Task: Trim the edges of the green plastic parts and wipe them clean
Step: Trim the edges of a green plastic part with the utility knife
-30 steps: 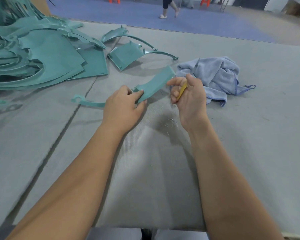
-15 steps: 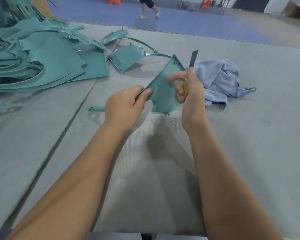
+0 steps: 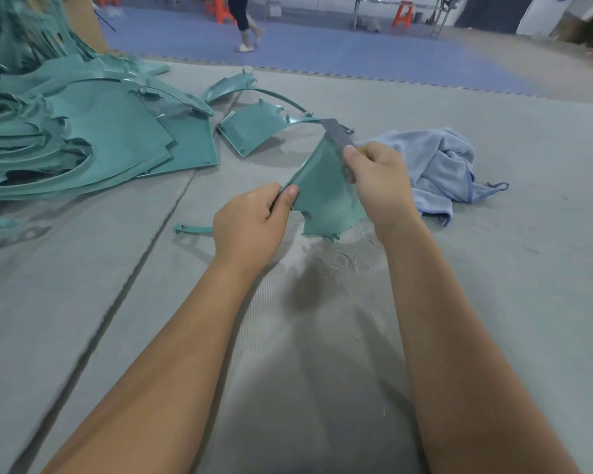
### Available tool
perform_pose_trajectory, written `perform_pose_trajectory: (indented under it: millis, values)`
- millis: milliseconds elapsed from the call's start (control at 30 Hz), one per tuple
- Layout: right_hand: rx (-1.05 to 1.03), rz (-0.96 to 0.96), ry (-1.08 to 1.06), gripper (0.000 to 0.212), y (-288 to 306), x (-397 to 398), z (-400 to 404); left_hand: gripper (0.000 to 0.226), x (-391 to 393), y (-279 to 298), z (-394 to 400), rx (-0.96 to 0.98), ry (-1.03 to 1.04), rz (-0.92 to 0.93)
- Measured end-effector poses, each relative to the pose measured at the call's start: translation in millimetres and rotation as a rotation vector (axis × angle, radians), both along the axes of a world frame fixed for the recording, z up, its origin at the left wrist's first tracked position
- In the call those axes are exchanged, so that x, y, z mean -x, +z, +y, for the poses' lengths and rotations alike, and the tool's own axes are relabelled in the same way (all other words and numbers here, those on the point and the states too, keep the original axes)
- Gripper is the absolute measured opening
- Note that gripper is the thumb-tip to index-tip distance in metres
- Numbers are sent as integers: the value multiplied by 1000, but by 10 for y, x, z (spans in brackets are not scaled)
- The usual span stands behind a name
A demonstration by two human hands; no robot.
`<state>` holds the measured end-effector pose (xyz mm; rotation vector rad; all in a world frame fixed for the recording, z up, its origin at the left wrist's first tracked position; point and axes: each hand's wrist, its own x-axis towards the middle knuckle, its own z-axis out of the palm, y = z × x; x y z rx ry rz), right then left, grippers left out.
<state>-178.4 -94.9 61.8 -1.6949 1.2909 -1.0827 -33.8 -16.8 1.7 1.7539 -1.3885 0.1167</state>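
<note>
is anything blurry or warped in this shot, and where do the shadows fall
Head view: the green part and both hands, left hand, right hand, are fairly sharp; the pile of green parts at the left edge smears; wide-angle bending curves the mat edge; soft shadows fall beneath the arms toward the camera.

Work surface (image 3: 493,302) is covered in grey felt-like matting, with a dark seam (image 3: 124,295) running diagonally from the near left toward the far middle. Beyond its far edge, blue interlocking foam floor mats (image 3: 322,53) are laid over a grey floor (image 3: 493,53). Orange plastic stools (image 3: 402,13) are placed along the back. A person's legs (image 3: 245,25) are seen walking across the blue mats. Lighting is even and diffuse.
</note>
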Motion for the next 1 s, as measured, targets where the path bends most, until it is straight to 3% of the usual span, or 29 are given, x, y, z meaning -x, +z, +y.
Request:
perform_pose_trajectory:
  millis: [100,200,433,767,1000]
  values:
    - [34,-34,65,23,88,29,-12,50,1,-1,1,4,-5,-8]
    - [52,-143,96,2,143,35,22,50,2,-2,1,2,-3,-21]
    - [24,-212,26,11,144,-10,37,47,-5,5,5,-2,-11,-40]
    - [89,43,98,24,19,-156,139,47,-3,10,0,-10,-8,-29]
    - [167,112,-83,18,155,-125,30,48,8,22,28,-2,-26,-16]
